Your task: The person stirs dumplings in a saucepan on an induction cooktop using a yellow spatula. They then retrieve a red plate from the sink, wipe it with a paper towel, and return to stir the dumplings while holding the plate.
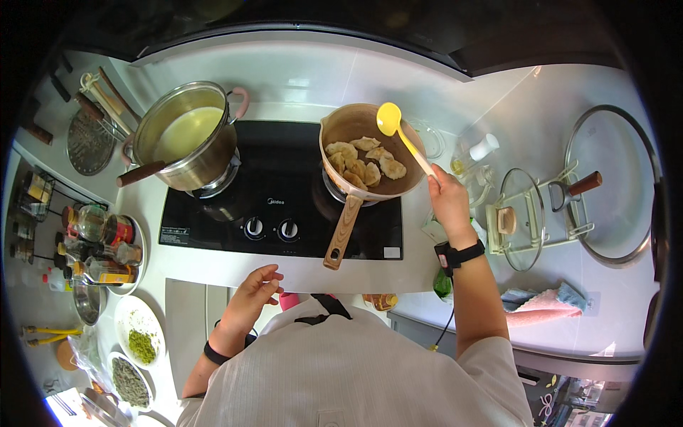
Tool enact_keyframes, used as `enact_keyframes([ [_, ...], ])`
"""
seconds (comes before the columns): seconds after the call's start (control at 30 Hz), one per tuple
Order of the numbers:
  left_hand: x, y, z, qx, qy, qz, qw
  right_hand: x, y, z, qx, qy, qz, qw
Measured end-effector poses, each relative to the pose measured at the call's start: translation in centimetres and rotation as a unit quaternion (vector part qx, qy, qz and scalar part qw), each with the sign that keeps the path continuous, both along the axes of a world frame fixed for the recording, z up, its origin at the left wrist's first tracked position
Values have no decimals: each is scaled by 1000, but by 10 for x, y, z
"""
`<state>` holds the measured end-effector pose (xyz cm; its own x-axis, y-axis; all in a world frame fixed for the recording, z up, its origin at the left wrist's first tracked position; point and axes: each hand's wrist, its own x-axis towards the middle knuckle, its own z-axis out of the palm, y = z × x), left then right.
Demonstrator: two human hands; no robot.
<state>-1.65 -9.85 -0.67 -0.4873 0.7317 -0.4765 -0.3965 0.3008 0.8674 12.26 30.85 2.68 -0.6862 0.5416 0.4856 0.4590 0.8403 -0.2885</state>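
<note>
My right hand [450, 200] grips the handle of a yellow ladle [389, 118], whose bowl is raised over the rim of a saucepan [372, 104]. Several browned dumplings [354, 165] lie inside this pan, on the right burner of a black gas cooktop [272, 160]. The pan's wood-look handle [344, 229] points toward me, and neither hand touches it. Near the counter's front edge hovers my left hand [255, 294], empty, with its fingers slightly curled and apart. A steel pot [200, 173] of pale yellowish liquid [190, 133] stands on the left burner, with a dark wooden handle [141, 173] at its rim.
At left are sauce bottles and jars [114, 229], a plate with chopped greens [141, 320] and a dish of dark minced food [129, 381]. Glass lids [523, 219] stand in a rack [496, 229] at right, near a folded cloth [549, 307]. Utensils hang on the left wall.
</note>
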Motion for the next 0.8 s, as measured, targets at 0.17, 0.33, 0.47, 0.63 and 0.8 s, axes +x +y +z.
enact_keyframes([
  [0.17,-1,3,0,0,2,-4,1000,13,2,3,-43,-36,12,998],
  [0.33,-1,-3,-6,-1,-4,14,1000,20,-31,35,-144,-56,22,988],
  [0.47,0,-1,-4,6,-7,4,1000,23,-33,30,-123,-41,-7,992],
  [0.63,0,3,-4,6,1,-1,1000,18,-36,23,-217,-47,-46,974],
  [0.8,3,5,-1,-5,2,-2,1000,9,-37,4,-179,-19,19,983],
])
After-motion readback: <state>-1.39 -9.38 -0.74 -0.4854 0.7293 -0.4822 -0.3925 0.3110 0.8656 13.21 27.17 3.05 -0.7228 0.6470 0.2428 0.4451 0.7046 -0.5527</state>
